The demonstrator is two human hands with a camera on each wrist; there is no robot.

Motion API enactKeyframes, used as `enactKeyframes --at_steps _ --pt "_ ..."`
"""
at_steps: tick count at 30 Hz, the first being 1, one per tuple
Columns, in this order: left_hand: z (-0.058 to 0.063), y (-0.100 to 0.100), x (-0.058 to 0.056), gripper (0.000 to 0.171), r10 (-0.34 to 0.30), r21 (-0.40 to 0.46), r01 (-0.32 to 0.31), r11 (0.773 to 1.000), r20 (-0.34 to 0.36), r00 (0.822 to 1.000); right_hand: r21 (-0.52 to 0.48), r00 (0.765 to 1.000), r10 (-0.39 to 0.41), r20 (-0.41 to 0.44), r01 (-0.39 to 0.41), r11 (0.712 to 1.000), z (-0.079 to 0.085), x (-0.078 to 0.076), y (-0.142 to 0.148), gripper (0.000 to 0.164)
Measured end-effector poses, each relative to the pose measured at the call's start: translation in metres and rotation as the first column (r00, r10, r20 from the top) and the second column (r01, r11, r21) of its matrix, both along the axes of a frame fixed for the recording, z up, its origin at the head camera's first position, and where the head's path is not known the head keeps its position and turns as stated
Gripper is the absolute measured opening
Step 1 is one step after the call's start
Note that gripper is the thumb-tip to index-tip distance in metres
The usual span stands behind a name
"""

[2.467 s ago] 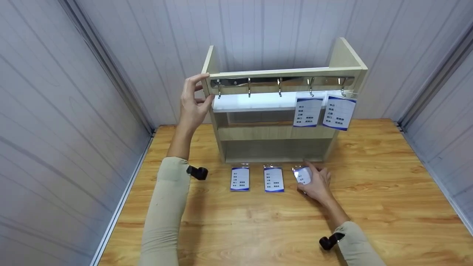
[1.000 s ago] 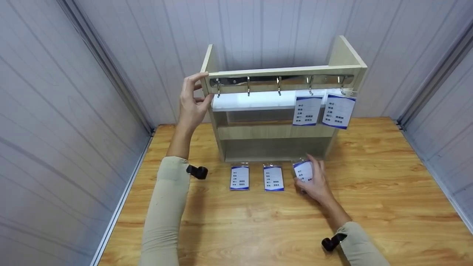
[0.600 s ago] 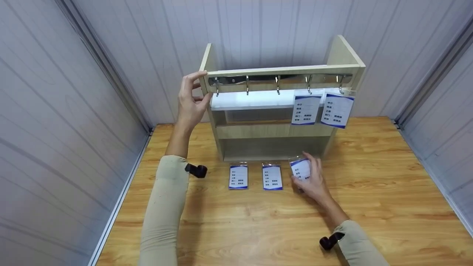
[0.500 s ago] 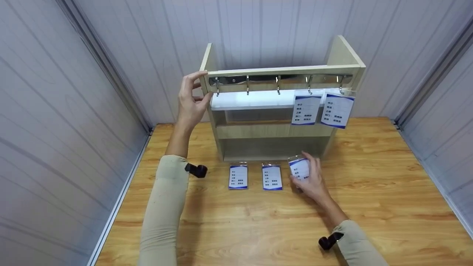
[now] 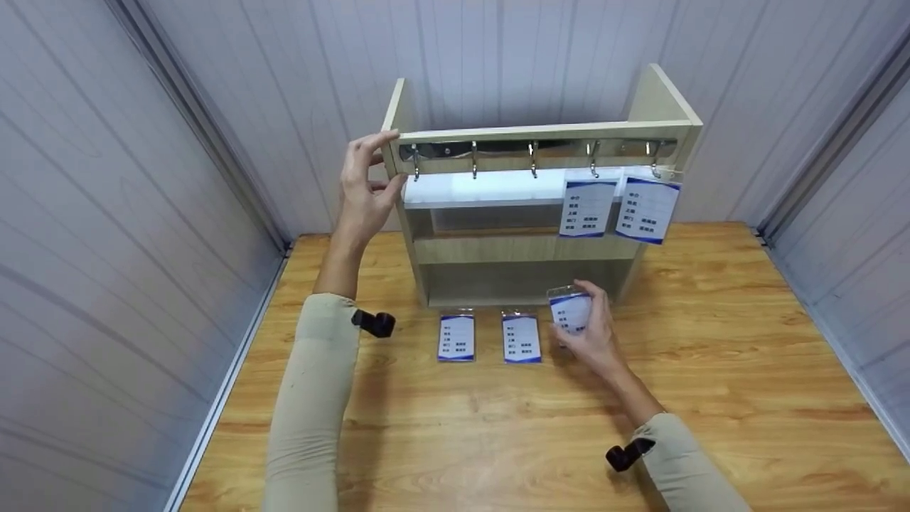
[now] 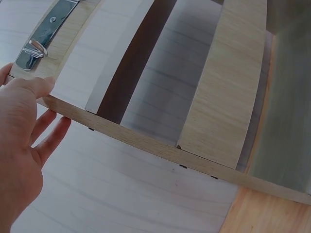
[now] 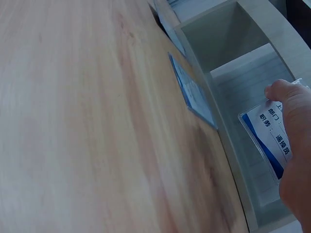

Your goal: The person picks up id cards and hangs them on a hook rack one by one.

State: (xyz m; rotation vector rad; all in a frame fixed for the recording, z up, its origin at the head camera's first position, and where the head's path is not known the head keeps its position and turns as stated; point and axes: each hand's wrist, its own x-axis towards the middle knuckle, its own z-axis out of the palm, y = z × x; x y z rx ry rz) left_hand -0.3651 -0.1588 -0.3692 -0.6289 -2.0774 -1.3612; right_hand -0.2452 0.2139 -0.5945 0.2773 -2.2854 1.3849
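Observation:
With thumb and fingers on either side of the panel, my left hand (image 5: 366,186) grips the upper left corner of a wooden shelf unit (image 5: 526,250); the left wrist view shows the hand (image 6: 22,126) at the side board (image 6: 146,141). My right hand (image 5: 596,340) pinches a plastic-sleeved ID badge (image 5: 569,311) by its edges, in front of the lowest compartment. Part of the badge (image 7: 273,138) is hidden behind the thumb in the right wrist view. Two more badges lie flat on the table: a left one (image 5: 456,339) and a middle one (image 5: 521,339).
A metal hook rail (image 5: 561,148) with several hooks runs along the unit's top front. Two ID badges hang at its right end, one (image 5: 587,209) beside the other (image 5: 647,210). Panelled walls (image 5: 178,235) enclose the wooden table (image 5: 455,441) at left, right and back.
My right hand has taken hold of the rightmost table badge and raised it, moving up and slightly left. The left hand keeps its grip on the shelf corner.

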Motion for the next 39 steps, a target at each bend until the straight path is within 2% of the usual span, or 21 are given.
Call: enactKeyframes --at_steps 10,16,28,39 --pt "0.001 -0.001 0.001 0.056 0.031 -0.031 -0.03 0.999 0.02 0.999 0.016 0.998 -0.012 -0.067 0.013 1.0 0.017 -0.003 -0.009 0.09" --pt "0.0 -0.001 0.001 0.055 0.045 -0.032 -0.044 0.998 0.026 0.999 0.012 0.998 -0.023 -0.064 0.024 1.0 0.025 -0.007 -0.013 0.09" --pt "0.0 0.0 0.001 0.055 0.038 -0.03 -0.037 0.999 0.021 0.999 -0.057 0.996 -0.012 -0.088 0.007 0.998 0.042 -0.01 -0.022 0.086" --pt "-0.001 0.0 0.001 0.055 0.033 -0.02 -0.033 0.999 0.028 0.999 -0.057 0.982 -0.027 -0.188 0.016 0.998 0.058 -0.019 -0.029 0.085"
